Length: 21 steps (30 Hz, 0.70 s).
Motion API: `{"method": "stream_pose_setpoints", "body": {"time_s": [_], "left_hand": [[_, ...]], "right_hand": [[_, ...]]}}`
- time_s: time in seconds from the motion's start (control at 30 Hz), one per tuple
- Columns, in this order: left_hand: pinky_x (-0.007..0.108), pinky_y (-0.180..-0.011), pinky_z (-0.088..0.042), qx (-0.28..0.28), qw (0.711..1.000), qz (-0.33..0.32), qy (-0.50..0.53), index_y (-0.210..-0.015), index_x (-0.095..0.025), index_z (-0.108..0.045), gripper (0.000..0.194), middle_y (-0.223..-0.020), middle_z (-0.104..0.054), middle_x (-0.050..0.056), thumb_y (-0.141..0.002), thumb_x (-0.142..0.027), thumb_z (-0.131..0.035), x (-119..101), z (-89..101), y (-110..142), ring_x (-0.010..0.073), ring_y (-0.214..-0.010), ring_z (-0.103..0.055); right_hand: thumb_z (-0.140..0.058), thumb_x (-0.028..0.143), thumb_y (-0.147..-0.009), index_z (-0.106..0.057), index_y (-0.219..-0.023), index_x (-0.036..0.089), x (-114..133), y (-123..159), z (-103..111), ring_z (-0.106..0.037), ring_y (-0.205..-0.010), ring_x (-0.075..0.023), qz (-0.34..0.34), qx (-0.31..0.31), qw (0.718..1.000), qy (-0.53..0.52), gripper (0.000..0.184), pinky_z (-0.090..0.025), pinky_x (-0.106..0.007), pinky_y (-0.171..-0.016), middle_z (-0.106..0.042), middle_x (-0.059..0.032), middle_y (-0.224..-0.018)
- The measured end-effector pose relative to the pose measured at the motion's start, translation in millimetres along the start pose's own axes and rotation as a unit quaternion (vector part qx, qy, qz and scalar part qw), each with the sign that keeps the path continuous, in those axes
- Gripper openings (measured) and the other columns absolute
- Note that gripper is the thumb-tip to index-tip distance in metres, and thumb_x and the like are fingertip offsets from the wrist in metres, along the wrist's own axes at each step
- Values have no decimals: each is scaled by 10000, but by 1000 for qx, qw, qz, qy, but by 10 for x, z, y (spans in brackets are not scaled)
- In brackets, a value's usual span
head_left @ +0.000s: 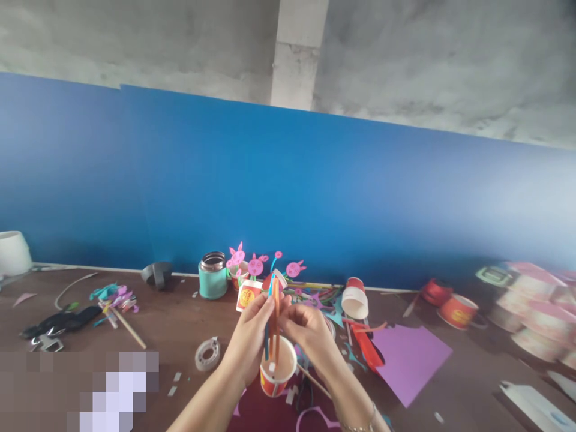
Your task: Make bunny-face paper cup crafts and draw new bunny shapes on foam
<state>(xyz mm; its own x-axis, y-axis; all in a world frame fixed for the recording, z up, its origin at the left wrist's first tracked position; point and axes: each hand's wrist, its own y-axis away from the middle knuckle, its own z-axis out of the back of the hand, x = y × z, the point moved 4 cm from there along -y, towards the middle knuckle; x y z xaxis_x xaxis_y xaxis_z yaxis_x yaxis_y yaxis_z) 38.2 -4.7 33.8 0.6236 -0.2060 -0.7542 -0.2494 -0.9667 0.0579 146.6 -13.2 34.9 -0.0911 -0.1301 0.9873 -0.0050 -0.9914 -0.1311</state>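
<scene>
My left hand (pixel 250 333) and my right hand (pixel 304 324) meet above a red paper cup (pixel 278 374) near the front of the brown table (pixel 180 324). Both pinch a bundle of thin paper strips (pixel 273 312), orange and blue, held upright with their lower ends inside the cup. The fingers of each hand are closed on the strips' upper part. A bracelet shows on my right wrist.
A tape roll (pixel 207 354) lies left of the cup, a purple sheet (pixel 410 359) to the right. Behind stand a teal jar (pixel 213 276), pink paper animal figures (pixel 255 265), a tipped cup (pixel 354 298) and red cups (pixel 457 311). Scraps and sticks (pixel 117 303) are at left. A blue wall is behind.
</scene>
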Motion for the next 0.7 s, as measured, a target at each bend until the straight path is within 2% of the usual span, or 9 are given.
{"method": "stream_pose_setpoints", "body": {"time_s": [0.2,0.3,0.47,0.53,0.63,0.7], "left_hand": [[276,-635,-505,6,1000,-4,-22,-870,-136,-691,320,-744,-710,83,-655,-367,-747,38,-52,40,214,-705,-677],[261,-625,-500,13,998,-22,-58,-839,-136,-684,310,-750,-708,78,-676,-396,-728,14,-51,39,193,-676,-668],[237,-524,-476,50,986,-24,-159,-838,-139,-642,379,-681,-689,61,-698,-489,-681,45,-64,39,153,-532,-631],[219,-480,-451,72,975,-27,-206,-823,-134,-633,372,-662,-680,60,-725,-493,-652,71,-92,59,126,-473,-593],[203,-454,-428,94,965,-36,-242,-795,-134,-623,351,-665,-670,57,-763,-483,-615,91,-137,95,97,-439,-549],[204,-457,-429,106,965,-30,-239,-812,-136,-625,356,-680,-666,56,-771,-489,-603,95,-158,113,99,-452,-551]], "right_hand": [[-671,306,-649,-599,-592,145,64,41,27,-462,-490,-102,8,-23,997,72,186,-337,-207,-469,-547,23,-519],[-656,327,-690,-612,-613,148,156,79,74,-493,-510,-114,18,-20,994,110,200,-364,-210,-484,-575,13,-546],[-604,447,-759,-641,-755,156,289,89,255,-563,-624,-161,64,-94,991,73,293,-436,-242,-569,-627,-25,-646],[-601,468,-766,-656,-740,152,291,75,282,-579,-676,-177,65,-82,993,52,321,-445,-252,-607,-646,-43,-686],[-609,480,-766,-644,-606,149,269,59,291,-553,-608,-154,59,-51,996,37,370,-423,-245,-569,-623,-31,-622],[-641,473,-742,-655,-593,148,259,59,297,-535,-581,-139,53,-43,997,24,358,-409,-239,-543,-611,-20,-612]]}}
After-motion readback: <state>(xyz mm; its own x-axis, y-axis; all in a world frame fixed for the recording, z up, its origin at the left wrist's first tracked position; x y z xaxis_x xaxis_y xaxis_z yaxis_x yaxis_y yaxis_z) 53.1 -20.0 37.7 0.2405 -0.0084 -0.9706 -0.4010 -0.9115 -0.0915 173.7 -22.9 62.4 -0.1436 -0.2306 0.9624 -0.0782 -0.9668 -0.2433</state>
